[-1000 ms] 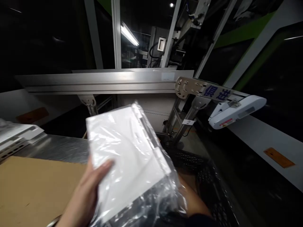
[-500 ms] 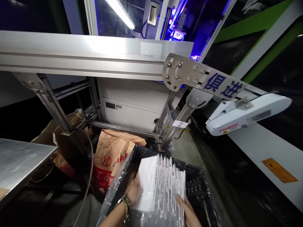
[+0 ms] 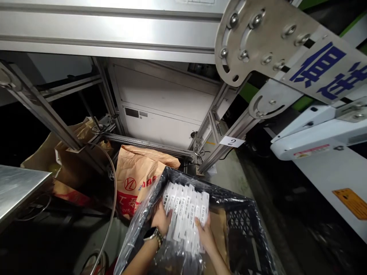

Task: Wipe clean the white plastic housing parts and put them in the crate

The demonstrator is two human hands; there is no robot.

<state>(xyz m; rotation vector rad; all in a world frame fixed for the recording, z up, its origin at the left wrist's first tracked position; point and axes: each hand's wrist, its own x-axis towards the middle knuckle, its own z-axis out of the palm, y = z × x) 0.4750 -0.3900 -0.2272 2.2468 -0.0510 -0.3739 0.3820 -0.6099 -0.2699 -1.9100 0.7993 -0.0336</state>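
A stack of white plastic parts (image 3: 185,214) in a clear plastic bag stands on edge inside a black crate (image 3: 246,225) lined with clear film. My left hand (image 3: 161,219), with a watch and a bead bracelet on the wrist, grips the stack's left side. My right hand (image 3: 205,235) presses against its right side, fingers on the parts. Both hands are down inside the crate. The lower part of the bag is crumpled between my forearms.
A brown paper sack (image 3: 136,183) with red print stands left of the crate, with cardboard (image 3: 61,152) behind it. A steel table corner (image 3: 17,187) is at the left. An aluminium conveyor frame (image 3: 114,34) and its legs (image 3: 226,141) hang overhead; a white machine arm (image 3: 315,133) is at the right.
The bagged white parts went from held up over the table down into the black crate. My head has dropped lower and closer. Both hands now hold the stack inside the crate.
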